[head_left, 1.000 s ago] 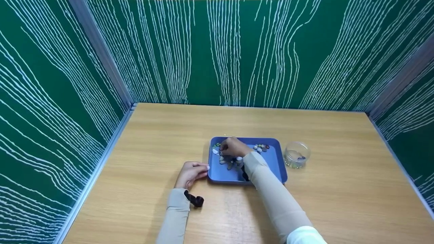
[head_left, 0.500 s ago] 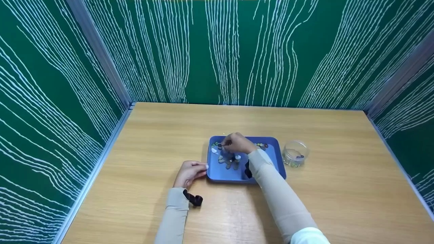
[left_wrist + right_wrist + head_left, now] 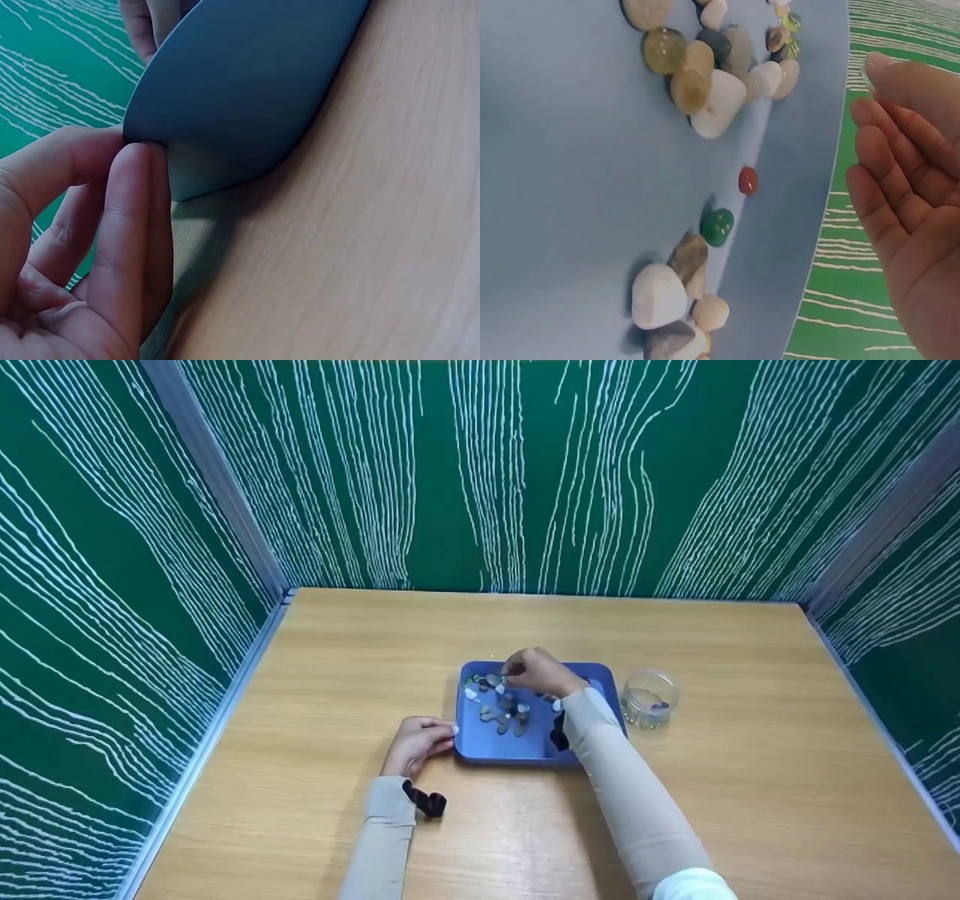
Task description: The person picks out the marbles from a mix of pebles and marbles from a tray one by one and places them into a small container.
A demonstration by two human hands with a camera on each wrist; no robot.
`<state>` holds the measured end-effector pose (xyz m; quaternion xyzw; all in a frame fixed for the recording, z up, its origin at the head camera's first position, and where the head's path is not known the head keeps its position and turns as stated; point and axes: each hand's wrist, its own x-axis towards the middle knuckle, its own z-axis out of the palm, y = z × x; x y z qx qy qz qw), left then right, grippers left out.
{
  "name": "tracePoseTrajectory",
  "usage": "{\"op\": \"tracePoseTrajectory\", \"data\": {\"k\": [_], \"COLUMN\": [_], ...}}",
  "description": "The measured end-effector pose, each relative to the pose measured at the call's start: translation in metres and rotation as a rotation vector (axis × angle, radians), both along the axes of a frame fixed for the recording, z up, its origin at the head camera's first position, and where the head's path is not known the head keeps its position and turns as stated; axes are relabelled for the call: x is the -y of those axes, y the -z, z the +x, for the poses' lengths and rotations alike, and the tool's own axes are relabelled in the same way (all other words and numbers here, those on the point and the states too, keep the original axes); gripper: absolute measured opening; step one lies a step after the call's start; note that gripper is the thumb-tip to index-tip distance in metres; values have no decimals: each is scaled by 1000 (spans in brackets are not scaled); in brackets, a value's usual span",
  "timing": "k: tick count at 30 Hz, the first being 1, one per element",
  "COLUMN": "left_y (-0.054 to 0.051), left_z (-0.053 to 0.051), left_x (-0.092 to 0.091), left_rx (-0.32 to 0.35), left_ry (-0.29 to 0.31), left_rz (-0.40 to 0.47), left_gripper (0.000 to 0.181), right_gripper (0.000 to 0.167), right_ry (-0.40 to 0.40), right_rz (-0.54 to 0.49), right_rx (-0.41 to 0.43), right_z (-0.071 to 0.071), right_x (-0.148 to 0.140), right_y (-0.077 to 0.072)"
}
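A blue tray holds several pebbles and small glassy stones. My left hand pinches the tray's left rim between thumb and fingers, as the left wrist view also shows at the tray's wall. Over the tray's far side hovers my right hand. In the right wrist view its fingers are loosely bent, with no stone visible between them. Below it lie a red stone, a green stone, a white pebble and a cluster with a tan pebble. My right forearm hides part of the tray.
A clear round container with a few stones stands just right of the tray. Both rest on a wooden table. Green panels with white wavy lines rise behind and at the sides.
My right hand has moved right and away from the tray's far left corner, uncovering stones there. My left hand keeps its grip on the rim.
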<state>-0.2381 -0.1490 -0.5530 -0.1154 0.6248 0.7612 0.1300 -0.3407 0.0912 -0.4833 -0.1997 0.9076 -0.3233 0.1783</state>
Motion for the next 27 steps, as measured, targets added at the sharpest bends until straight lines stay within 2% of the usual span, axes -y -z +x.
{"op": "tracePoseTrajectory", "data": {"k": [8,13,23,27], "left_y": [0,0,0,-1], "left_z": [0,1,0,1], "left_x": [0,0,0,0], "left_rx": [-3,-16,6,6], "left_ry": [-5,-7,-5,5], "left_rz": [11,13,6,1], "left_gripper": [21,21,14,15], "right_gripper": [22,19,18,17], "right_ry": [28,41,80,103], "right_rz": [-36,-63,-59,-70], "right_rx": [-9,-20,-66,-53], "right_z": [1,2,6,8], "right_x": [-14,-25,-48,-60], "right_y": [-7,-9,-12,-12]}}
